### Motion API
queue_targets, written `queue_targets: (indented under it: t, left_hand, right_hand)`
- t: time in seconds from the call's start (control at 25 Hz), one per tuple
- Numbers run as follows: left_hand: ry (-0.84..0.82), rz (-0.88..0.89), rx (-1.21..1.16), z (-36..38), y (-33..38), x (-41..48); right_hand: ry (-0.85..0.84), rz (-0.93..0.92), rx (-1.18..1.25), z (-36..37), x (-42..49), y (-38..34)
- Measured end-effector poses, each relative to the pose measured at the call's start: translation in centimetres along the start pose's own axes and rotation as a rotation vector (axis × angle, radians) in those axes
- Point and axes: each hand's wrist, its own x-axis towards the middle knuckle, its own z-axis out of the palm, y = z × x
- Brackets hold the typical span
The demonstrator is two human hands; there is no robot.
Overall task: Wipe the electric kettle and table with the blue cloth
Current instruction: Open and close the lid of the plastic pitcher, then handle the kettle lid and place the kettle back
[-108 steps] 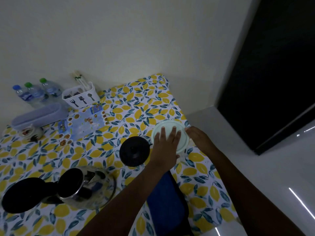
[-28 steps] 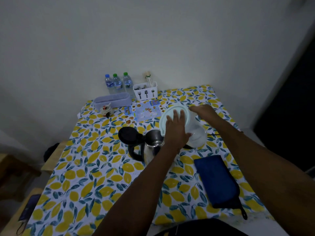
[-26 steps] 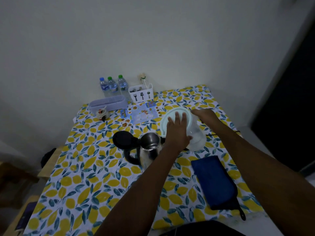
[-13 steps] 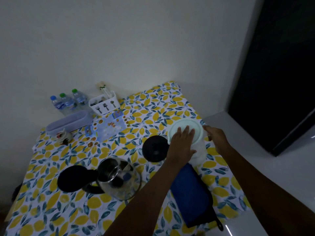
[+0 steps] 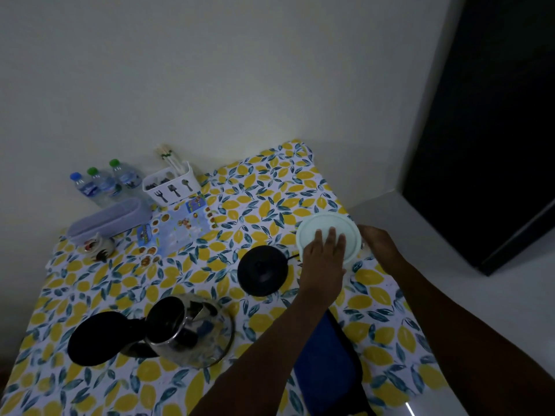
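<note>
The steel electric kettle (image 5: 186, 331) stands near the table's front left with its black lid (image 5: 93, 337) flipped open. Its black round base (image 5: 261, 270) sits apart, mid-table. The folded blue cloth (image 5: 326, 364) lies on a dark board near the front edge, partly under my left forearm. My left hand (image 5: 324, 259) presses flat on the pale green lid of a round container (image 5: 327, 232) at the table's right edge. My right hand (image 5: 380, 244) grips that container's right side. The table (image 5: 270, 190) wears a lemon-print cover.
At the back left stand three water bottles (image 5: 102, 183), a white cutlery holder (image 5: 171, 184), a lilac oblong box (image 5: 111, 217), a small figurine (image 5: 97, 246) and a printed sheet (image 5: 177, 229). A dark door (image 5: 486, 130) is to the right.
The view swung from a wide look at the table to a closer one. Both hands stayed on the lidded container, which now stands near the table's right edge.
</note>
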Motion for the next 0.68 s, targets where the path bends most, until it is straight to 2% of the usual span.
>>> queue_targets:
  t: [0.08, 0.24, 0.36, 0.52, 0.68]
  left_hand:
    - [0.038, -0.01, 0.001, 0.2, 0.2, 0.0]
    - [0.153, 0.049, -0.107, -0.1, -1.1, -1.1]
    - [0.229, 0.018, -0.179, -0.2, -3.3, -4.2]
    - [0.281, -0.077, -0.254, -1.2, -7.2, -10.3]
    - [0.324, -0.184, -0.286, -2.5, -10.8, -17.1]
  right_hand:
    - [-0.016, -0.092, -0.174, -0.4, -0.1, 0.0]
    - [0.221, -0.295, -0.1, -0.3, -2.7, -0.4]
    - [0.256, -0.505, -0.168, 0.5, -6.2, -0.7]
    - [0.122, -0.799, -0.484, 5.2, -11.0, -0.4]
    - [-0.093, -0.832, -0.535, 12.7, -15.3, -0.4]
